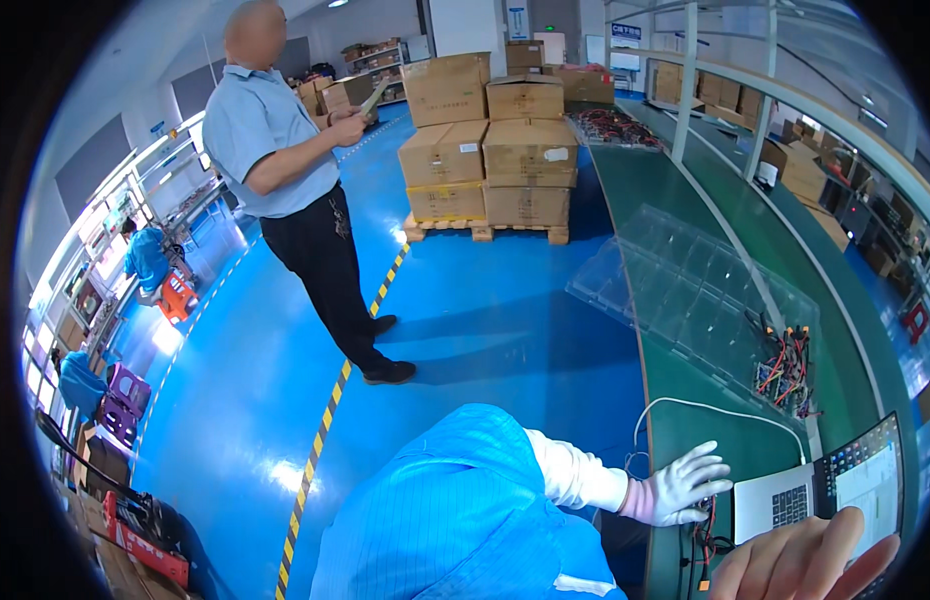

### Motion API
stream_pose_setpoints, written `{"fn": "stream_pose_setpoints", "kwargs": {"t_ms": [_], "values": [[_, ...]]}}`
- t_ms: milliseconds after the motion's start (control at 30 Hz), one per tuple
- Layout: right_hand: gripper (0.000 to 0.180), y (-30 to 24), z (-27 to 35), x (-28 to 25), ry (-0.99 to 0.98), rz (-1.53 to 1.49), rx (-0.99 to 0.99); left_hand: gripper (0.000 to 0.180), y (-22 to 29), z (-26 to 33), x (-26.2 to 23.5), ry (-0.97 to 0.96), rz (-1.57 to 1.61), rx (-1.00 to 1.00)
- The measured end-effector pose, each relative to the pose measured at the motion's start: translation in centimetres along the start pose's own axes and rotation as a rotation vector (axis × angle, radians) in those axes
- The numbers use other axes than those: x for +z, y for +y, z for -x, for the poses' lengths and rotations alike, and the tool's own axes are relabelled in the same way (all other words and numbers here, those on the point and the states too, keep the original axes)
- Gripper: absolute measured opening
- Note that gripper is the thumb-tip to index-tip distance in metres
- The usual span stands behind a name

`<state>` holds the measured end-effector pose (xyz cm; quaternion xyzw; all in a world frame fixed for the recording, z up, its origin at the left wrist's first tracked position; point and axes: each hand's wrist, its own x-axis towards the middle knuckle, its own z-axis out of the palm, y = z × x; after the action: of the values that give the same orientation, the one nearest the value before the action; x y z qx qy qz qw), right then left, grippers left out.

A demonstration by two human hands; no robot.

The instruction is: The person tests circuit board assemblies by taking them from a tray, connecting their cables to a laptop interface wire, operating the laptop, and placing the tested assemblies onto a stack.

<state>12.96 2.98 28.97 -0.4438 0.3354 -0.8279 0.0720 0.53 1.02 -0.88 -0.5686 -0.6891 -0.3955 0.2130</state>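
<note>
My left hand [685,487], in a white glove, reaches over the green bench with its fingers spread. Beneath and beside its fingertips lies a small bundle of red and black wires [704,545] with a yellow connector; whether the hand touches it I cannot tell. Bare and close to the camera, my right hand [800,562] is raised in front of the laptop [775,500]. Its fingers are loosely bent and apart, with nothing visible in them. The laptop stands open with a lit screen, and a white cable [720,405] runs to it.
A clear compartmented plastic tray [685,290] lies on the green bench [675,180], its near end holding wired parts [785,370]. Stacked cartons [490,150] stand on a pallet beyond. A standing person [295,170] holds papers on the left; others sit at far-left benches.
</note>
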Motion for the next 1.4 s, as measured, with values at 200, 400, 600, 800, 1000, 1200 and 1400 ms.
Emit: {"fn": "stream_pose_setpoints", "kwargs": {"t_ms": [200, 400, 600, 800, 1000, 1200, 1400], "values": [[0.056, -0.1, 0.3, -0.3, -0.015, 0.032, -0.061, 0.063, 0.1, 0.0, -0.2, 0.009, -0.009, -0.004], [0.056, 0.1, 0.0, -0.2, 0.006, 0.025, -0.050, 0.064, -0.1, -0.1, 0.1, 0.027, -0.012, 0.006], [0.050, -0.6, -0.7, -1.5, -0.078, -0.031, -0.004, 0.063, -0.2, -0.4, 0.5, 0.030, 0.015, 0.029], [0.069, -4.0, 0.7, -8.7, 0.993, 0.461, -0.171, 0.064, -0.1, 0.4, -0.7, 0.019, 0.030, -0.010], [0.044, -4.1, 7.9, -3.0, 0.678, 1.133, 0.705, 0.063, -0.2, -0.6, 0.5, 0.057, 0.043, 0.034], [0.033, 1.3, 14.6, -4.3, -0.084, 1.876, 0.601, 0.067, 0.0, -0.5, -3.1, -0.010, -0.034, -0.034], [0.028, 5.1, 21.6, -3.4, 0.144, 1.890, 0.621, 0.060, 0.1, -1.6, -1.3, -0.028, -0.012, 0.034]]}}
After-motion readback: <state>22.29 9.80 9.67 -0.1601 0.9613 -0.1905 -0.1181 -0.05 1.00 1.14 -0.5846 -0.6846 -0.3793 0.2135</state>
